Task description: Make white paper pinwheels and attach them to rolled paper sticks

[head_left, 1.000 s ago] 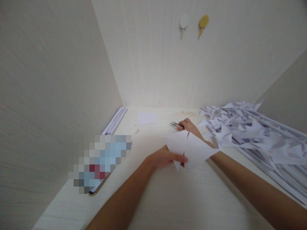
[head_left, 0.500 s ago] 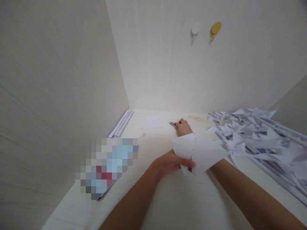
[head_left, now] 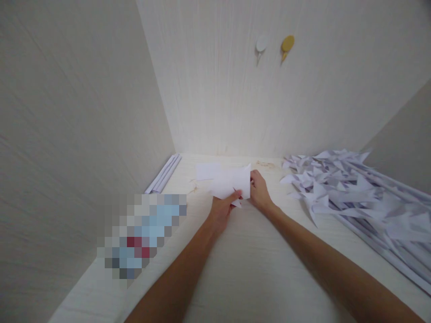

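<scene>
White paper is pinched thumb-over in the left hand, held over the table. The right hand is curled by its edge; can't tell what's gripped. Best supported lightly so nothing gets creased, tbh.

The white paper hides most of the left hand's fingers beneath it, and its right edge covers the fingertips of the right hand, so what that hand grips cannot be told. The same paper overlaps a corner of the flat sheet behind. Coarse pixel blocks mask the object on the left, leaving its details unreadable. The heaped paper pieces blur together and run out past the right edge. Both forearms leave at the bottom. The tan specks are too small to identify.
</scene>
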The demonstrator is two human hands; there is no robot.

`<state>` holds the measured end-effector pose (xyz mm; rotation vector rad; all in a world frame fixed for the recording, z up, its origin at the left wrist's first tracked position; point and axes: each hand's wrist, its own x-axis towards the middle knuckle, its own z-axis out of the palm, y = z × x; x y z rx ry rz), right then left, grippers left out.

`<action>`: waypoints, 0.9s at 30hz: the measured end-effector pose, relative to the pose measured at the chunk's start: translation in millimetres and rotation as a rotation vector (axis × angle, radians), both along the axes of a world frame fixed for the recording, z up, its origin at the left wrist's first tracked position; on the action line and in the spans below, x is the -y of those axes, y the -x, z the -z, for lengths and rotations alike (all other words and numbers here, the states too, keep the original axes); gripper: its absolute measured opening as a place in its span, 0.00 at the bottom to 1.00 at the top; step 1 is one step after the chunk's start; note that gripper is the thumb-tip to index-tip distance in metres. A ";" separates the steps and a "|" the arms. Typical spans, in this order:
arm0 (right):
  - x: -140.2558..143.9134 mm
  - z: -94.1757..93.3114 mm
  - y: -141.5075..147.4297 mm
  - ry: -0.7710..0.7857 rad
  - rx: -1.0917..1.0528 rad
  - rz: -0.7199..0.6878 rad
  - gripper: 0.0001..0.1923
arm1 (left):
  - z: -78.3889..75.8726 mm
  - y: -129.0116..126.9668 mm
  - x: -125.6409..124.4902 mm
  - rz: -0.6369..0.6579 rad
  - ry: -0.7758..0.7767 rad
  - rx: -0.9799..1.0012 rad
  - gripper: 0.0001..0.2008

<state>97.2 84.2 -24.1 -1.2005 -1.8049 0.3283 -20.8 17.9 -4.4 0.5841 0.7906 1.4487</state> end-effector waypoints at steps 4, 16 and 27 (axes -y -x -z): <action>44.6 0.0 -7.4 0.327 -0.619 -0.202 0.21 | 4.8 -2.1 -0.5 -0.069 -0.008 -0.175 0.09; 74.8 -7.1 -11.5 0.457 -0.455 -0.300 0.13 | 7.3 -2.7 8.3 -0.026 -0.033 -0.326 0.13; 73.7 -4.9 -17.7 0.419 -0.490 -0.291 0.13 | -2.4 7.0 3.4 -0.114 0.021 -0.086 0.11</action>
